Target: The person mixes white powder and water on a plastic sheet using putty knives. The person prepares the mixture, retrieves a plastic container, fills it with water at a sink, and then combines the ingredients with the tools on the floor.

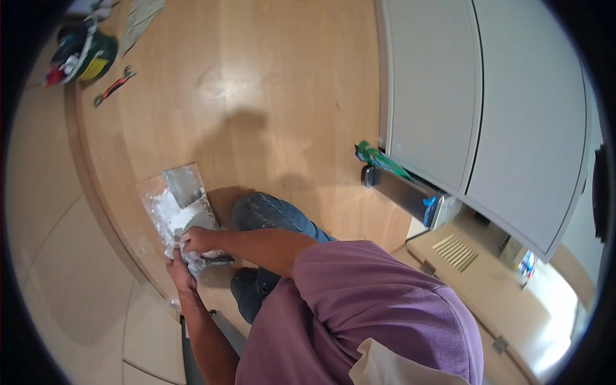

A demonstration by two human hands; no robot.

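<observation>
Where the lower end of one paste-smeared board (168, 217) is reached in the head view, one white wad (192, 260) is pinched by the left hand (181, 273) and gripped by the curled right hand (199, 239). One grey metal plate (184, 187) is laid on the board's upper end. Well beyond the board, one red-and-black tool (115, 87) and one dark bucket (102, 52) are seen. The board is carried by a wooden floor (289, 83), flanked by pale panels (70, 269) on its left and, well apart on its right, by two grey cabinet doors (436, 83).
</observation>
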